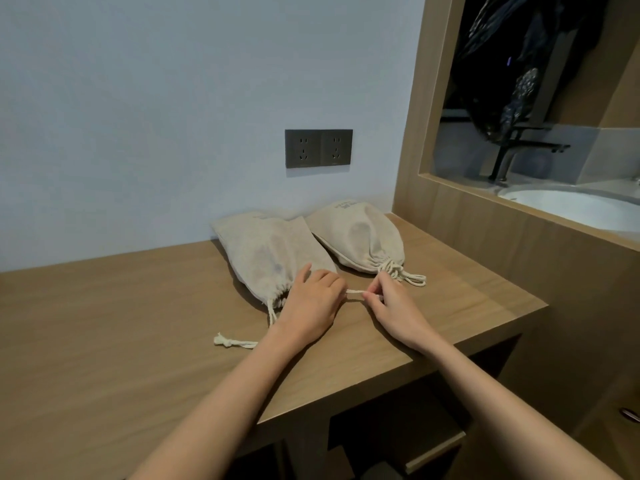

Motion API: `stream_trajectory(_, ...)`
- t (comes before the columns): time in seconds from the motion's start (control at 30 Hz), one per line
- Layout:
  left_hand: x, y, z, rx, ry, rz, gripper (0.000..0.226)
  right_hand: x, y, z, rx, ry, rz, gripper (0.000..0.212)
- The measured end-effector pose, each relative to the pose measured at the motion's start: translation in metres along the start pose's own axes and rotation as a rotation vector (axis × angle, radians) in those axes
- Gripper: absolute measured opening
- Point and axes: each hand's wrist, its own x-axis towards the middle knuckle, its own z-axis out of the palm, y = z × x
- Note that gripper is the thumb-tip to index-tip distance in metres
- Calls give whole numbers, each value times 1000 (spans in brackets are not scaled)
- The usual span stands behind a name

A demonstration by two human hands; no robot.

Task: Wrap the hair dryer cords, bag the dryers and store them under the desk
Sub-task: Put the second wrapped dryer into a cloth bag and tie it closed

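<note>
1. Two beige bags lie side by side on the wooden desk (138, 323) by the wall: the left bag (266, 251) and the right bag (360, 233), its mouth cinched.
2. The left hand (311, 303) curls over the left bag's gathered mouth, gripping its drawstring (354, 292).
3. The right hand (391, 306) pinches that drawstring just beside it — the cord runs straight between them.

Left of the nearer beige cloth drawstring bag (266, 258) the light wooden desk top (104, 323) lies bare up to the pale wall (138, 133). Just right of it a second beige drawstring bag (356, 237) blocks the way, a wooden side panel (485, 237) beyond. In front, a cream cord (354, 292) stretches between left hand (311, 303) and right hand (391, 306).
</note>
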Motion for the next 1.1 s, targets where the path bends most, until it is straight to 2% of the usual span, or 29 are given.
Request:
stream_trajectory(0.07, -4, -1, 0, 59, 60, -3, 7, 0, 1, 2, -67, 88, 41, 10)
stream_trajectory(0.2, -14, -13, -6, 137, 83, 12, 8, -4, 1, 5, -181, 231, 123, 9)
stream_trajectory(0.5, -35, -29, -24, 250, 133, 20, 13, -8, -5, 2, -223, 271, 213, 6)
stream_trajectory(0.6, -41, -33, -26, 221, 108, 28, 19, -7, -4, 2, -221, 263, 180, 7)
stream_trajectory(0.7, -51, -42, -26, 140, 37, 69, 39, -8, -3, 2, -225, 288, 147, 5)
stream_trajectory(0.77, -61, -52, -28, 80, 52, 67, 47, -10, -2, 4, -335, 326, 104, 4)
stream_trajectory(0.87, -72, -62, -35, 6, 133, 8, 52, -13, -7, 10, -518, 364, -10, 17)
stream_trajectory(0.93, -76, -65, -38, 22, 183, -65, 50, -15, -17, 16, -503, 344, -121, 25)
stream_trajectory(1.03, -80, -66, -37, 45, 230, -192, 34, -19, -41, 32, -417, 230, -252, 25)
stream_trajectory(1.1, -81, -69, -38, 79, 226, -197, 28, -19, -50, 44, -424, 169, -303, 26)
